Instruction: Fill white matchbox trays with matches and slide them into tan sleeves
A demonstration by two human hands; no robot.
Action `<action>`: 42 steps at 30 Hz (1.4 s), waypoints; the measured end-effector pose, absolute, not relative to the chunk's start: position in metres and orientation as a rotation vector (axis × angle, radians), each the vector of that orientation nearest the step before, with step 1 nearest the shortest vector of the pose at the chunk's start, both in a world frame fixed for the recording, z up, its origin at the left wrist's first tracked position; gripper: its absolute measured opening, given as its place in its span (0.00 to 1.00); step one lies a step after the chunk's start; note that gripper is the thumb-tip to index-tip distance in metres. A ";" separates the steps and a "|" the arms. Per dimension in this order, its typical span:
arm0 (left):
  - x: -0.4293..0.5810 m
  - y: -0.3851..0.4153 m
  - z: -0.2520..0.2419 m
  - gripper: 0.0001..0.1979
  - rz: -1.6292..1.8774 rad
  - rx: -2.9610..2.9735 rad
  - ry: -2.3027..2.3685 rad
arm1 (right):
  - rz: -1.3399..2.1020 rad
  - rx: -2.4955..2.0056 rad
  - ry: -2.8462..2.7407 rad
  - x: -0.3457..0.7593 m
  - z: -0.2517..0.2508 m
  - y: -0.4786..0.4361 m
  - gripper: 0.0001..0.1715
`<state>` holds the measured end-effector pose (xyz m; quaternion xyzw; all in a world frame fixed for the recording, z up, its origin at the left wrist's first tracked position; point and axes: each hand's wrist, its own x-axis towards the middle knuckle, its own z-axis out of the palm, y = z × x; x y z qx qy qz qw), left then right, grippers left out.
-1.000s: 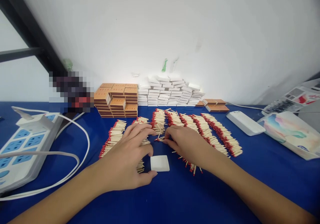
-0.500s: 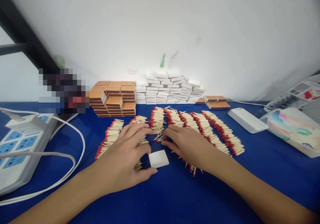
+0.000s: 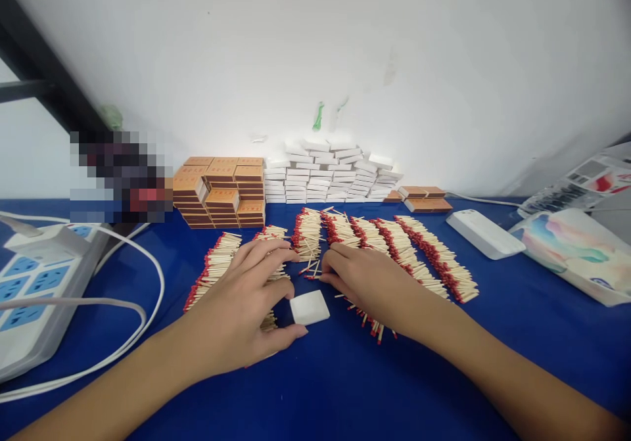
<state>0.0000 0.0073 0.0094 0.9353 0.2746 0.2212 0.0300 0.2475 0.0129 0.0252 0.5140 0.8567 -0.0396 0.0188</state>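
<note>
A small white matchbox tray lies on the blue table between my hands. Around its left side curve the thumb and index finger of my left hand; they are spread, and I cannot tell whether the thumb touches the corner. Part of the left rows of red-tipped matches is hidden beneath this hand. Just behind the tray, my right hand has thumb and fingertips pinched together at a few loose matches. Its palm covers parts of the match rows there.
Brown matchboxes are stacked at the back left, beside a pile of white trays. More brown boxes lie right. A white phone-shaped block and a tissue pack sit farther right; a power strip with cables is left.
The view has shifted slightly. My right fingertips have closed more tightly at the loose matches, a few of which have moved. My left hand stays spread beside the tray.
</note>
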 end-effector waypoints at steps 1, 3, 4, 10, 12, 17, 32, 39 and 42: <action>0.000 0.008 0.010 0.14 0.688 2.881 0.845 | -0.090 1.595 2.683 0.250 0.027 0.012 0.05; 0.000 0.009 0.011 0.14 0.693 2.874 0.848 | -0.022 1.568 2.773 0.255 0.028 0.010 0.05; 0.001 0.010 0.011 0.14 0.696 2.871 0.848 | 0.005 1.531 2.831 0.258 0.028 0.008 0.05; 0.002 0.011 0.010 0.12 0.790 2.862 0.820 | 0.197 1.239 2.998 0.256 0.017 -0.010 0.06; 0.003 0.010 0.011 0.12 0.823 2.874 0.793 | 0.247 1.207 2.987 0.250 0.012 -0.015 0.07; 0.006 0.008 0.013 0.11 0.879 2.923 0.710 | 0.151 1.180 2.977 0.245 0.011 -0.015 0.07; 0.007 0.005 0.016 0.09 0.831 2.924 0.707 | -0.156 1.767 2.953 0.263 0.017 0.004 0.04; 0.006 0.004 0.014 0.09 0.821 2.925 0.707 | 0.011 1.520 3.006 0.258 0.008 0.014 0.07; 0.007 0.003 0.015 0.10 0.820 2.932 0.717 | 0.000 1.529 2.988 0.256 0.007 0.017 0.07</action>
